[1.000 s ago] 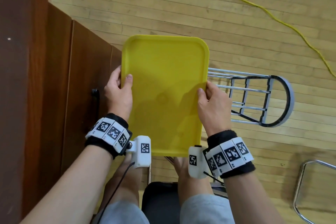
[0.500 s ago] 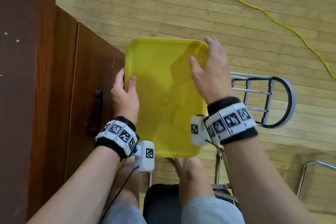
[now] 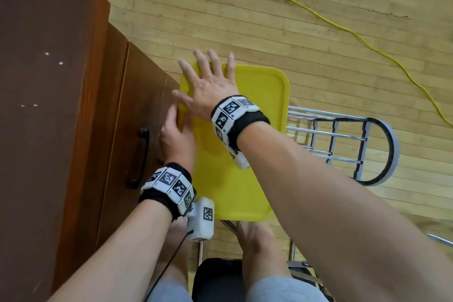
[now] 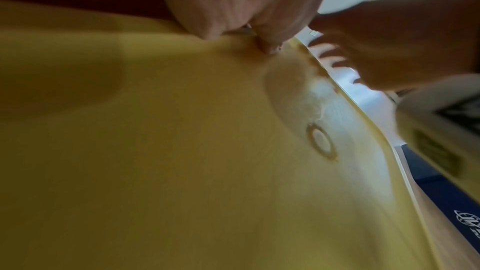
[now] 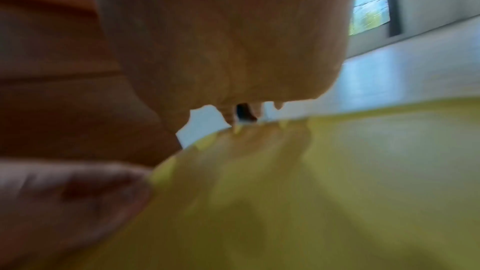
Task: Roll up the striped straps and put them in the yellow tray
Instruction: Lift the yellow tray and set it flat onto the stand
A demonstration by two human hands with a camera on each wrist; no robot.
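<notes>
A: What did the left hand (image 3: 175, 140) hold?

B: Its grip pinched the near left edge of the yellow tray (image 3: 259, 110), fingers under the rim and thumb on top. The left wrist view showed that thumb pressed to the yellow surface (image 4: 182, 151), though blurred.

A: And the right hand (image 3: 210, 86)?

B: Its grip was spread, all fingers (image 3: 212, 59) straight and fanned, holding nothing. It reached across the far left corner of the tray, palm down, fingertips past the far rim. The right wrist view (image 5: 228, 44) was too blurred to show whether the palm touched the tray (image 5: 337, 182).

A: Where did the tray lie relative to the hands?

B: To the right of the left grip and beneath the right one, its long side running away from the person, above the knees (image 3: 255, 240). What carried it I could not tell. No straps showed on it.

A: What stood beside the left hand?

B: A brown wooden cabinet (image 3: 61, 105), just left of that hand, with a dark handle (image 3: 143, 157) on its door.

A: And beyond the right arm?

B: A chrome wire rack (image 3: 343, 140) with a curved grey end, lying on the wooden floor (image 3: 294, 32) just right of the tray. A yellow cable (image 3: 343, 29) ran across the floor farther off.
</notes>
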